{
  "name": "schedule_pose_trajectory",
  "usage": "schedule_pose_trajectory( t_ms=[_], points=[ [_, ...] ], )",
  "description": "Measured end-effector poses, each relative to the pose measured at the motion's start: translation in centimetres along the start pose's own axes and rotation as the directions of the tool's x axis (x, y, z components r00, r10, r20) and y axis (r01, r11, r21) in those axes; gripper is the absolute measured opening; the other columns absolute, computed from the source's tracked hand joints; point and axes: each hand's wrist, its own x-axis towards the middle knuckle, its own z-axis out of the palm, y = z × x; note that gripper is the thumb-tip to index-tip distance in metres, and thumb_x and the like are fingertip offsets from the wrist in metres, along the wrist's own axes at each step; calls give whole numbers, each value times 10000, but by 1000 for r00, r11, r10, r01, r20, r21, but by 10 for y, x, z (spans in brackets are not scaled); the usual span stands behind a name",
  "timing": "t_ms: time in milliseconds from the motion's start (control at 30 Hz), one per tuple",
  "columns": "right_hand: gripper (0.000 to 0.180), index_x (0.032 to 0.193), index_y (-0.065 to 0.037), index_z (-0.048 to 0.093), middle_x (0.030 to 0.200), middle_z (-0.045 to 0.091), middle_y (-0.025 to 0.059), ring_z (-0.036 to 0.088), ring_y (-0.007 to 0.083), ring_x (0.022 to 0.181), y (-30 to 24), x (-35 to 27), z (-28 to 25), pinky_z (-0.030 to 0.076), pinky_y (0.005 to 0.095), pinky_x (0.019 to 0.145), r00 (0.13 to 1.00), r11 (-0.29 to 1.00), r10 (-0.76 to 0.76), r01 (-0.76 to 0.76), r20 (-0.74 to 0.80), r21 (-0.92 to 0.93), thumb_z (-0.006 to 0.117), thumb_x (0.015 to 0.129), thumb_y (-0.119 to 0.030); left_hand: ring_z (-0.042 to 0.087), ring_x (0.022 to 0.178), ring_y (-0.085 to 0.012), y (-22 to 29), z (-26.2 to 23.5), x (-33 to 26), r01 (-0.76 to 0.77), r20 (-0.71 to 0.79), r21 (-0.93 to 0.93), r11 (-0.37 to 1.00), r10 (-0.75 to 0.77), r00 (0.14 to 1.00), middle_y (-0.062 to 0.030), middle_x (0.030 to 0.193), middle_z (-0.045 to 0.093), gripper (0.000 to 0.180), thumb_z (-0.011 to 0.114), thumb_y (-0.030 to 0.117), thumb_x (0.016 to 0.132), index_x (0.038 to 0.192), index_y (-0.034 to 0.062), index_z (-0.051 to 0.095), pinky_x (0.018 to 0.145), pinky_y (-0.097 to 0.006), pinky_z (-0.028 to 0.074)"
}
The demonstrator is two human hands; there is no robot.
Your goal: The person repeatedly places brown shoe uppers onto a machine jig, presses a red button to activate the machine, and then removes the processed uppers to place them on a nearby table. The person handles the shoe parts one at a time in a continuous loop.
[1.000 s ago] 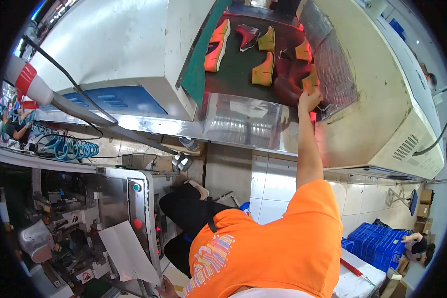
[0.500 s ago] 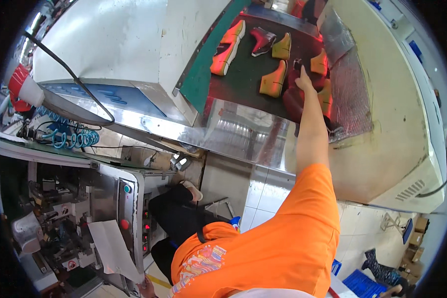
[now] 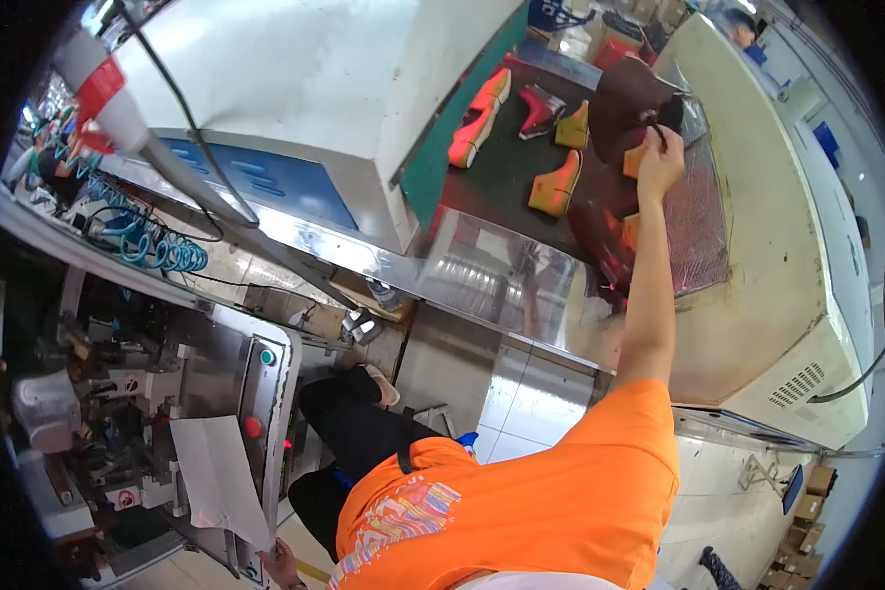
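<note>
My right hand (image 3: 661, 167) is closed on the edge of a dark brown boot upper (image 3: 627, 98), which hangs above the far right of a dark conveyor belt (image 3: 506, 182) under red light. Below my wrist lies another dark reddish-brown boot piece (image 3: 600, 241). Several yellow boot-shaped forms (image 3: 557, 185) stand around it on the belt, along with a dark red one (image 3: 540, 108) and a long orange-red and yellow shoe (image 3: 480, 118). At the lower left, my left hand (image 3: 282, 564) is only partly visible, beside the lower corner of a pale sheet (image 3: 221, 477); its grip is unclear.
A large white machine housing (image 3: 285, 88) borders the belt on the left; a cream housing (image 3: 767, 285) with clear bubble wrap (image 3: 698, 216) borders it on the right. Another machine's panel (image 3: 258, 393) with buttons is at lower left. Coiled blue hoses (image 3: 167, 256) hang beyond it.
My right hand has lifted the dark brown boot upper off the belt and moved right. The view has shifted a little. My left hand remains near the pale sheet's corner.
</note>
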Motion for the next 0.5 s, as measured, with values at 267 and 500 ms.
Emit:
schedule_pose_trajectory(
  t_ms=[267,500],
  points=[
    [96,819,43,555,797,550,73,518,129,735,-245,-106,-51,414,213,658,936,828,55,-237,347,508,531,735,83,509,910,-118,-127,229,-127,-571,558,813,114,-432,709,-60,1058,568,490,341,429,914,1168,35,484,766,-260,400],
    [98,784,35,555,820,572,133,548,202,769,-401,-228,-50,432,268,685,669,437,-322,-522,669,733,592,693,39,412,1172,-188,-124,393,-151,-413,763,643,645,-493,418,-112,1245,460,475,427,335,897,1223,-10,416,983,-357,314]
  ],
)
